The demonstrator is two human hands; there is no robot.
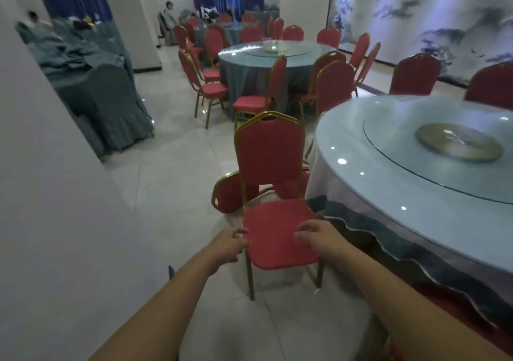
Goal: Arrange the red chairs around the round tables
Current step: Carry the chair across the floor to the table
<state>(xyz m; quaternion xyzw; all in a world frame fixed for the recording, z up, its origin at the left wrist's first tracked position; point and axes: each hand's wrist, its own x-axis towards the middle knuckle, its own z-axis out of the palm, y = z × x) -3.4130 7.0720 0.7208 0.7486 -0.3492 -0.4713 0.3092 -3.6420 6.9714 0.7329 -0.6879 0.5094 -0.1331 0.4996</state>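
Head view: I'm looking down on one red chair (pixel 270 166), standing just beside the left rim of the near round table (pixel 388 191).
Hands: my left hand (pixel 231 245) curls round the seat's front-left corner. My right hand (pixel 315 237) lies bent-fingered on the seat's right side, and I cannot tell if it truly grips.
Why there: a hand on each side of the seat, I judge, lets me steer the swing.
Facing: seat front points at me, backrest toward the far table (pixel 238 50). The near table lies off its right side, so it wants turning.
Long axis: upright, backrest rising straight.
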